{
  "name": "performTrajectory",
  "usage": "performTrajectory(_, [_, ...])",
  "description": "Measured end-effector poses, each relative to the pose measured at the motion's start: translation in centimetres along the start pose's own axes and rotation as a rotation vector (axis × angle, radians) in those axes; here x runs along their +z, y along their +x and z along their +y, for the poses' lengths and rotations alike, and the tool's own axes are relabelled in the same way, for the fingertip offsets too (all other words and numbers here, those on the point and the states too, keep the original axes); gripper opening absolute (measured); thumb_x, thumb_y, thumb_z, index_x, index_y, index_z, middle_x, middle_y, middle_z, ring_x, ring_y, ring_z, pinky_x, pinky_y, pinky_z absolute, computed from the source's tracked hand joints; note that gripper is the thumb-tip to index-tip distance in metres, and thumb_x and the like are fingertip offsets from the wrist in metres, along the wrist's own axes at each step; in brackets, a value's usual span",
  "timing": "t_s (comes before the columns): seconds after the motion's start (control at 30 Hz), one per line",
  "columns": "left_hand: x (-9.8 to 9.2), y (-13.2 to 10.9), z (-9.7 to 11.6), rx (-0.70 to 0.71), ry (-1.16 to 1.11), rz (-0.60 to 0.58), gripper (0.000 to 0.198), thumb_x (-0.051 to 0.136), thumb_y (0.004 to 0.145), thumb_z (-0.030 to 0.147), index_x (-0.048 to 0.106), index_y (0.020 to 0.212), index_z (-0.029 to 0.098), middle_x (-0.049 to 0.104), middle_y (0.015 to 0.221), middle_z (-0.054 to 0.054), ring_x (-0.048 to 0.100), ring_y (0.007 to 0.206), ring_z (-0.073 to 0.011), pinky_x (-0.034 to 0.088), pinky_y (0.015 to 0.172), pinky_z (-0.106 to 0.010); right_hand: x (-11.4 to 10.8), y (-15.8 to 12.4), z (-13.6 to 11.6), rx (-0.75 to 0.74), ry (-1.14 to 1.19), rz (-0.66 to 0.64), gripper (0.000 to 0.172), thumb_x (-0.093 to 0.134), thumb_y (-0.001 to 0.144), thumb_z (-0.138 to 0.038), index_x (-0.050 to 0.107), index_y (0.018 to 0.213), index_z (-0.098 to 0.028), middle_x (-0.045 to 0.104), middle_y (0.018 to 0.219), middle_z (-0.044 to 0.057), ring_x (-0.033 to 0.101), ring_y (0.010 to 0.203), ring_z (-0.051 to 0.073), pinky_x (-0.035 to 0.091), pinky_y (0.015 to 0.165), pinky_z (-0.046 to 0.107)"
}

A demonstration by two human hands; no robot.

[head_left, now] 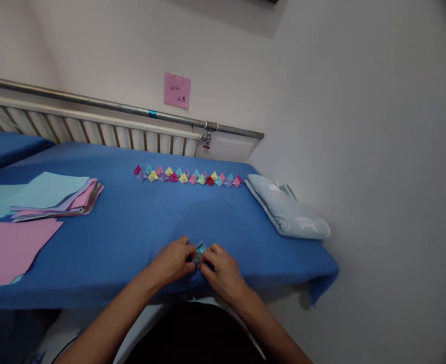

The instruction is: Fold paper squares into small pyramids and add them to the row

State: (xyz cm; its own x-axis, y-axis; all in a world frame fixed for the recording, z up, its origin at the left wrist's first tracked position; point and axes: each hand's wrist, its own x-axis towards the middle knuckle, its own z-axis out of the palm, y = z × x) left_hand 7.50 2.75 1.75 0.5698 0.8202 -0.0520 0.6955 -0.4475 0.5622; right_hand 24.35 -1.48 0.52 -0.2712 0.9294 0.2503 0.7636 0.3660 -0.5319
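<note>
Near the front edge of the table, my left hand [175, 260] and my right hand [221, 270] pinch a small folded piece of light-blue paper [200, 248] between them. Its upper tip shows between my fingers, while the lower part is mostly covered. Farther back, several small folded paper pieces [183, 178] in pink, yellow, purple, red and blue stand in a long double row. They look like the same kind of pointed fold.
On the left lie a stack of coloured paper [52, 192] and pink sheets [14, 247]. A folded light-blue blanket [287, 207] rests at the right end of the blue tablecloth [132, 227]. Behind are a radiator [128, 136], a pipe with a valve [208, 136] and a pink note [177, 91].
</note>
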Motion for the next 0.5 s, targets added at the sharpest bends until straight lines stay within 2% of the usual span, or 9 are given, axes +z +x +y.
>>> performTrajectory(0.2, [0.1,-0.1,0.0,-0.013,-0.003,0.018,0.009,0.052,0.071,0.022,0.06,0.073,0.02,0.05,0.079,0.0,0.049,0.066,-0.0133,0.035,0.061,-0.025,-0.2,-0.1,-0.3,-0.008,0.019,-0.006,0.011,0.057,0.077,-0.011,0.06,0.073,-0.02,0.053,0.077,0.0,0.052,0.075,0.015,0.039,0.068,0.026])
performTrajectory(0.3, [0.3,-0.7,-0.7,0.01,-0.093,0.063,0.018,0.051,0.068,0.016,0.062,0.083,0.021,0.05,0.08,0.001,0.05,0.067,-0.0124,0.038,0.062,-0.024,-0.6,-0.7,0.1,-0.006,0.15,0.03,0.023,0.054,0.071,-0.005,0.061,0.084,-0.022,0.056,0.082,0.0,0.054,0.077,0.015,0.042,0.07,0.026])
performTrajectory(0.37, [0.7,-1.4,-1.5,-0.006,-0.204,0.172,0.027,0.05,0.067,0.014,0.061,0.089,0.022,0.05,0.077,0.002,0.049,0.064,-0.012,0.039,0.061,-0.023,-0.8,-1.2,0.8,0.03,0.238,0.124,0.028,0.049,0.07,-0.003,0.06,0.089,-0.021,0.057,0.083,0.001,0.054,0.074,0.014,0.043,0.067,0.024])
performTrajectory(0.5, [1.8,-3.1,-2.8,-0.08,-0.359,0.474,0.021,0.048,0.076,0.022,0.06,0.093,0.022,0.05,0.079,0.001,0.049,0.065,-0.0127,0.042,0.062,-0.026,-1.2,-2.2,2.0,0.102,0.285,0.335,0.017,0.047,0.079,-0.01,0.059,0.086,-0.02,0.057,0.081,0.001,0.054,0.069,0.013,0.044,0.064,0.024])
